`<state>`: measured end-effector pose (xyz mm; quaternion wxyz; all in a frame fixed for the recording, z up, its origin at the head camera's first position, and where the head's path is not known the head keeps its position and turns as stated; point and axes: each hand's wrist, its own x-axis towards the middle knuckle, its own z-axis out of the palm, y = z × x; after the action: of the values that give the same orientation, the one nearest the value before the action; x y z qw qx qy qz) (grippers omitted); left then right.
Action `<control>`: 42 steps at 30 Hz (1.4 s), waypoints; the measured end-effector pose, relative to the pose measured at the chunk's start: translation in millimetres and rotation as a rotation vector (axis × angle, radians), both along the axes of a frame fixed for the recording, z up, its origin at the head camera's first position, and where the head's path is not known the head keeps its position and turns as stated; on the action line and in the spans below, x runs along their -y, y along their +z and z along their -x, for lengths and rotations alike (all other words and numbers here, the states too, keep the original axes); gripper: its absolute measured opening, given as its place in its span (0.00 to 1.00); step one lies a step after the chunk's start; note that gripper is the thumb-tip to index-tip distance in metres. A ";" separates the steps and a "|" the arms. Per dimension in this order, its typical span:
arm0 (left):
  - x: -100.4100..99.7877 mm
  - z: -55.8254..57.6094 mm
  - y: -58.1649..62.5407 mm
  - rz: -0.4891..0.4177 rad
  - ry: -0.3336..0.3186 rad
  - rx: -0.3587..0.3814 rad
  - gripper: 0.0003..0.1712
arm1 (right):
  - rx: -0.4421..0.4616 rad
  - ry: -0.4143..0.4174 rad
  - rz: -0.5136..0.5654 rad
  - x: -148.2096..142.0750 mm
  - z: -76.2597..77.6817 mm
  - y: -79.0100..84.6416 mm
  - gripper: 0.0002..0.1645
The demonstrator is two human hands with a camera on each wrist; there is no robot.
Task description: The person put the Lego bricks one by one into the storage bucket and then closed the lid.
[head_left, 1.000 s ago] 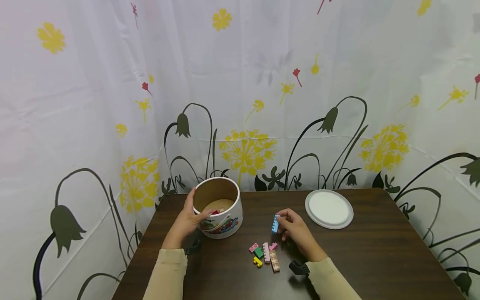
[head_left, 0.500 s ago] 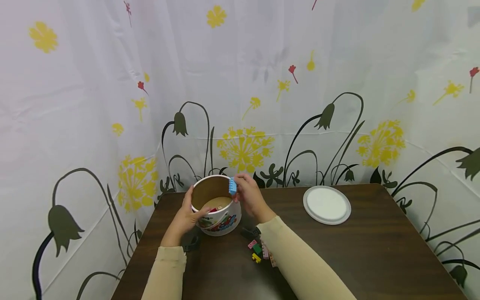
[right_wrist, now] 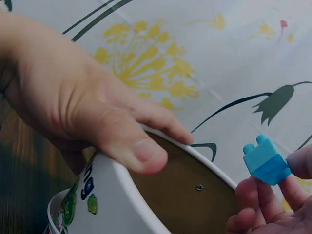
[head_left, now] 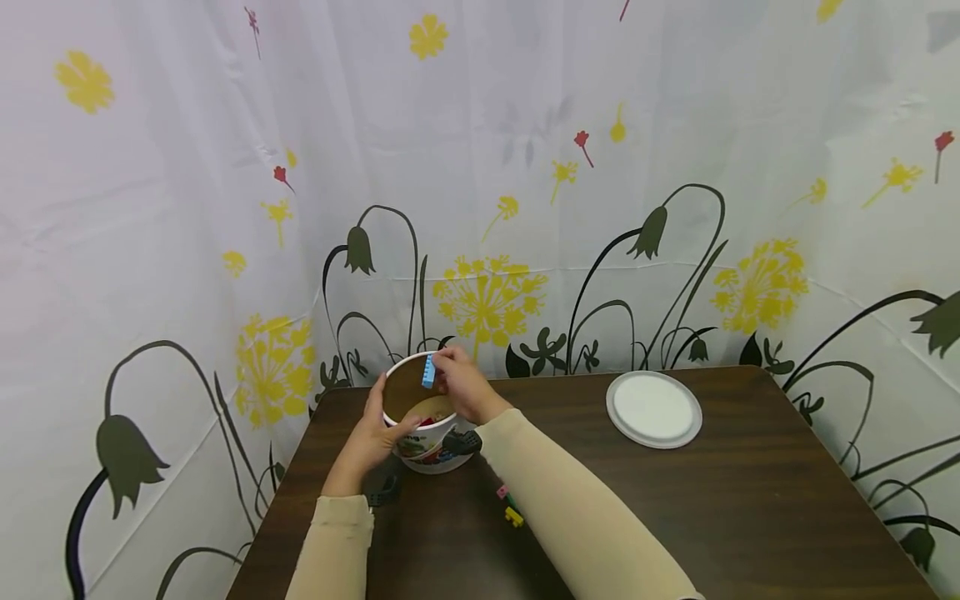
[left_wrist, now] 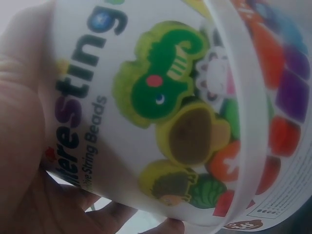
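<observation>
A white toy bucket (head_left: 417, 448) with colourful printed pictures stands tilted on the table, its mouth uncovered. My left hand (head_left: 371, 440) grips its left side, thumb over the rim and fingers round the outer wall. Printed lettering and animal shapes cover the bucket wall (left_wrist: 131, 151) in the left wrist view. Over the opening, my right hand (head_left: 467, 390) pinches a light-blue building brick (head_left: 428, 372) between thumb and fingers. Studs show on the blue brick (right_wrist: 265, 160) in the right wrist view. A few red pieces (head_left: 427, 422) lie inside the bucket.
A yellow brick (head_left: 513, 517) and a pink brick (head_left: 502, 492) lie on the dark wooden table (head_left: 750, 500), partly beside the right sleeve, which hides other bricks. A round white lid (head_left: 654, 408) lies at the back right. A flowered curtain (head_left: 480, 167) hangs behind.
My right hand has carried the blue brick from above the table leftward to over the bucket's mouth. The left hand keeps its grip on the bucket. The right sleeve now covers several bricks.
</observation>
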<state>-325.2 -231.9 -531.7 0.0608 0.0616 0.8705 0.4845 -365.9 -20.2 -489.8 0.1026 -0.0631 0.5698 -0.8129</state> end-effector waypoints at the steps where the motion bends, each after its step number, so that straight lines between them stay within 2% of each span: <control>1: 0.2 0.3 0.1 -0.003 0.000 0.002 0.70 | 0.009 0.000 0.004 0.0 0.3 0.6 0.06; 11: 1.4 1.0 -5.0 -0.004 -0.004 -0.028 0.70 | 0.080 0.028 0.010 -0.2 4.5 0.7 0.04; 19: 1.3 2.0 -2.6 -0.019 -0.010 -0.025 0.68 | 0.098 0.025 0.011 -0.7 4.2 3.5 0.08; 26: 0.4 1.4 -0.1 -0.016 0.005 -0.010 0.66 | 0.107 0.010 -0.033 -0.7 4.0 4.7 0.09; 28: -0.5 1.2 0.2 -0.013 0.005 -0.013 0.66 | 0.082 -0.005 -0.049 0.7 3.5 4.2 0.10; 30: -1.3 0.9 0.5 -0.013 0.007 -0.014 0.67 | 0.023 -0.039 -0.114 2.9 0.9 3.1 0.11; 34: -1.5 -0.1 0.6 -0.004 0.009 -0.028 0.67 | -0.146 -0.145 -0.389 8.9 -9.6 -0.4 0.14; 37: -0.9 -0.2 -0.3 0.010 0.007 -0.038 0.67 | -0.229 -0.189 -0.517 11.9 -16.9 -3.0 0.15; 42: -1.2 -0.4 -0.6 0.016 0.011 -0.033 0.67 | -0.312 -0.188 -0.487 10.4 -26.3 -5.3 0.14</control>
<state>-324.8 -230.7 -532.3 0.0442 0.0640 0.8756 0.4766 -339.5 -30.6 -495.2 -0.0496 -0.1076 0.7602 -0.6388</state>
